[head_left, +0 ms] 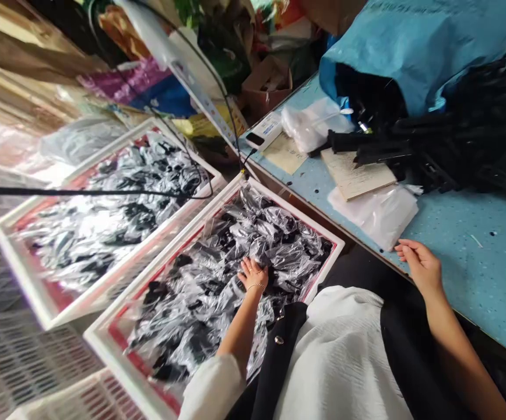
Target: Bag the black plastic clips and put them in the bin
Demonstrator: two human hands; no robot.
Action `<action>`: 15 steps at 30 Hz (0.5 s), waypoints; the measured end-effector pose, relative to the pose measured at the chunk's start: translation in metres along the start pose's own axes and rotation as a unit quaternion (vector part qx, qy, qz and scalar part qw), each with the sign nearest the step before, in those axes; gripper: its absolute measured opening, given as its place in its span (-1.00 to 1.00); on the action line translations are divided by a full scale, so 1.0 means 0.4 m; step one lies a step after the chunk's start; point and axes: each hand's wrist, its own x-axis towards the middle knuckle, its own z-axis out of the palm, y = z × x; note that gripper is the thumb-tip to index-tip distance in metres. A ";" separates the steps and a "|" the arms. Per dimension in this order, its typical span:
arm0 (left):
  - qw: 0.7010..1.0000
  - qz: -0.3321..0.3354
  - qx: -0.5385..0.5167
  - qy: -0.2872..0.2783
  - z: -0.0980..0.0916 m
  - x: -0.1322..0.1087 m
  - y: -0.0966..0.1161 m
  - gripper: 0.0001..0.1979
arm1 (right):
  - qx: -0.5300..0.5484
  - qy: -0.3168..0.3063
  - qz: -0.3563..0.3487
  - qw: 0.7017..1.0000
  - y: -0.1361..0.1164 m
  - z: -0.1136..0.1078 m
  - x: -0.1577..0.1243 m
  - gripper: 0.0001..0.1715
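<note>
My left hand (253,273) reaches down into the nearer white crate (104,344), resting palm down on a heap of clear plastic bags with black parts inside (218,280). Whether its fingers grip a bag is unclear. My right hand (420,263) lies at the front edge of the blue table (475,256), fingers loosely apart and holding nothing, just right of a stack of empty clear bags (378,213).
A second white crate (25,268) of bagged parts stands further left. On the table lie a pile of loose black parts (467,140), a blue sack (410,41), cardboard sheets (355,172) and more bags (309,125). A black cable (82,192) crosses the crates.
</note>
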 end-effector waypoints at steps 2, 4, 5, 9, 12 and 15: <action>1.000 0.003 0.000 -0.011 -0.037 0.002 0.006 -0.14 | 0.026 -0.010 0.001 1.000 0.004 0.000 -0.004 -0.59; 1.000 0.021 0.002 0.005 -0.088 0.002 0.036 -0.12 | 0.059 -0.022 0.009 0.998 0.006 -0.004 -0.004 -0.56; 0.999 0.043 -0.003 0.028 -0.119 0.000 0.065 -0.14 | 0.075 -0.028 0.016 0.997 0.004 -0.007 -0.001 -0.55; 0.956 0.242 -0.073 0.148 -0.262 -0.051 0.296 -0.33 | 0.121 -0.032 0.025 0.992 -0.016 -0.028 0.035 -0.52; 0.895 0.401 -0.112 0.162 -0.337 -0.134 0.551 -0.45 | 0.141 -0.025 0.017 0.990 -0.037 -0.046 0.077 -0.52; 0.857 0.477 -0.123 0.152 -0.330 -0.241 0.787 -0.52 | 0.154 -0.033 0.014 0.987 -0.046 -0.073 0.108 -0.52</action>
